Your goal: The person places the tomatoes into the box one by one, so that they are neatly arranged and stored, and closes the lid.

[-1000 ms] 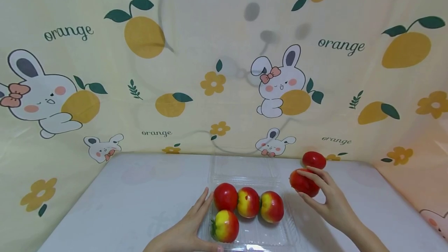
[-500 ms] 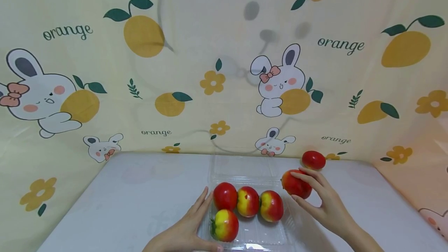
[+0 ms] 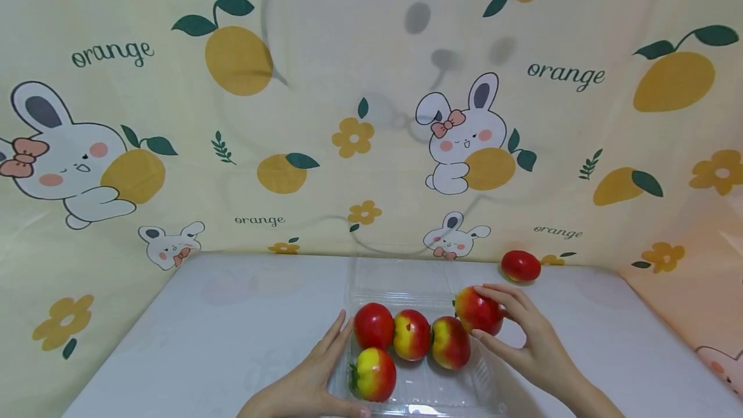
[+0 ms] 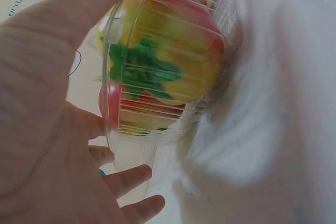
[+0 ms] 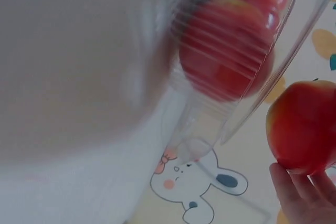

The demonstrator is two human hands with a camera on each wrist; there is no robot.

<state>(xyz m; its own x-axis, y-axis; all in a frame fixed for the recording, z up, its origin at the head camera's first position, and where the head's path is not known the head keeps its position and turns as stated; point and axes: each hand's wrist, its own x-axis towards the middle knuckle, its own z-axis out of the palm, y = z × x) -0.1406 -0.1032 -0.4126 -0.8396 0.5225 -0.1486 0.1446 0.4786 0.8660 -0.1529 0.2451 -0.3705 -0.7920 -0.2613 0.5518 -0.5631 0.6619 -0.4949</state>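
A person's right hand (image 3: pixel 536 344) grips a glossy, round red-and-yellow fruit (image 3: pixel 478 309) between thumb and fingers. The fruit is raised at the right side of a clear, ribbed plastic container (image 3: pixel 432 389); the right wrist view shows a gap between it and the rim. The left hand (image 3: pixel 307 376) has its fingers spread and relaxed, touching the container's left side, with the thumb along the near edge.

Inside the container sit four similar shiny fruits (image 3: pixel 412 335), three in the far row and one near left with green leaves. Its transparent lid (image 3: pixel 406 277) lies back on the white counter (image 3: pixel 232 315). A smooth, oval red fruit (image 3: pixel 520 266) rests beyond the right hand.

The held fruit looks firm, fairly light and somewhat slippery; it is best taken around its widest part, clear of the stem end. The thin-walled container probably flexes and slides easily, so light support at its rim suits it.
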